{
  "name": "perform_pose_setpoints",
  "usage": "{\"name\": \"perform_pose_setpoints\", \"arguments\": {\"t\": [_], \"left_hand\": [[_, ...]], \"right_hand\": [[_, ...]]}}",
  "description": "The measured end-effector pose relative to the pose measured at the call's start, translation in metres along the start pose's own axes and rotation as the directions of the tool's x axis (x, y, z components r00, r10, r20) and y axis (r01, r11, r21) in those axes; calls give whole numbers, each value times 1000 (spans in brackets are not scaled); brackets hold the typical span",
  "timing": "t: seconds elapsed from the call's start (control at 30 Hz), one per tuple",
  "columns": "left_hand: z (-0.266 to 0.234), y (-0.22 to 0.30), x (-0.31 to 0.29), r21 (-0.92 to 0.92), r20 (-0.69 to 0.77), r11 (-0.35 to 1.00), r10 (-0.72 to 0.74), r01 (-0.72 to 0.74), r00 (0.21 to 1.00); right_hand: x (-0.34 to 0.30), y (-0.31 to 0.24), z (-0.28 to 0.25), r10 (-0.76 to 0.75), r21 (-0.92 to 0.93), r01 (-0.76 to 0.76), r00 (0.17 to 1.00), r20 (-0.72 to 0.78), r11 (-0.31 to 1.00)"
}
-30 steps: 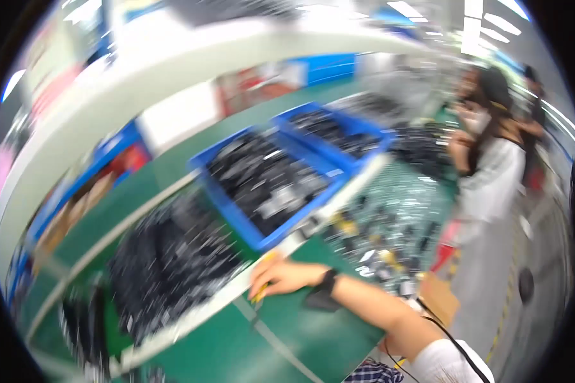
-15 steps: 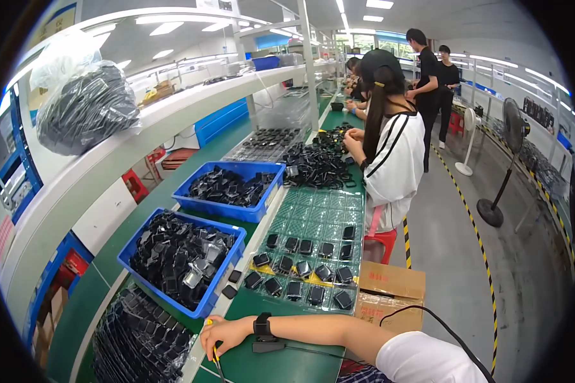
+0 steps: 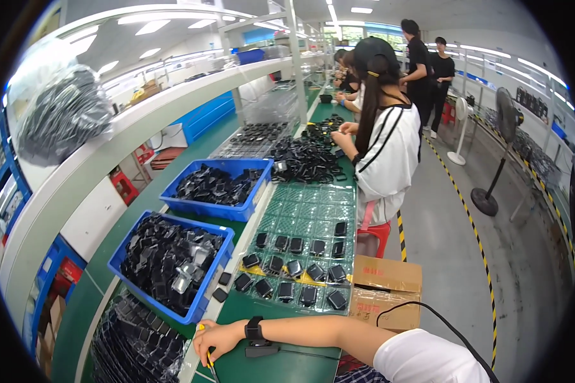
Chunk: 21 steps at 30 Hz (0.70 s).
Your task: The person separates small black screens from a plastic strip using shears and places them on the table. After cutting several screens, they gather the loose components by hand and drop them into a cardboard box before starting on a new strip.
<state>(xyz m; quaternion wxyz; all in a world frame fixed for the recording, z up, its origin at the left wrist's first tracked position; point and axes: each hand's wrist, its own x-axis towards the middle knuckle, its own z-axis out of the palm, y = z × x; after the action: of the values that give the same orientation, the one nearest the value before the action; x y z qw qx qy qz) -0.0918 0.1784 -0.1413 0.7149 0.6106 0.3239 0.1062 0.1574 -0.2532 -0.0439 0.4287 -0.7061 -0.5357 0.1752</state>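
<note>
My right hand is closed around a slim hand tool with yellow on its handle and a thin metal end pointing down; its exact kind is unclear. A black strap with a small box circles that wrist. The hand is over the green worktop, just past the near corner of a blue bin heaped with black square pieces. Two loose black pieces lie beside the bin. A clear tray holds several black square watch-like units. My left hand is not in view.
Another blue bin of black parts stands behind. Bundled black straps lie at left. A co-worker sits by a pile of black parts. A cardboard box stands at the right; a shelf runs along the left.
The view has shifted slightly, so most things sit a little further left. My right hand keeps its grip on the tool and stays near the bin's corner.
</note>
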Motion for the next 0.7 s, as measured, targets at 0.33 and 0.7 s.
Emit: {"name": "perform_pose_setpoints", "arguments": {"t": [0.33,0.7], "left_hand": [[-13,18,17,166,62,986,25,-35,998],[-52,14,13,304,62,952,22,-40,998]], "right_hand": [[6,17,8,-82,28,84,995,-63,996],[13,34,13,-80,14,81,995,-53,997]]}}
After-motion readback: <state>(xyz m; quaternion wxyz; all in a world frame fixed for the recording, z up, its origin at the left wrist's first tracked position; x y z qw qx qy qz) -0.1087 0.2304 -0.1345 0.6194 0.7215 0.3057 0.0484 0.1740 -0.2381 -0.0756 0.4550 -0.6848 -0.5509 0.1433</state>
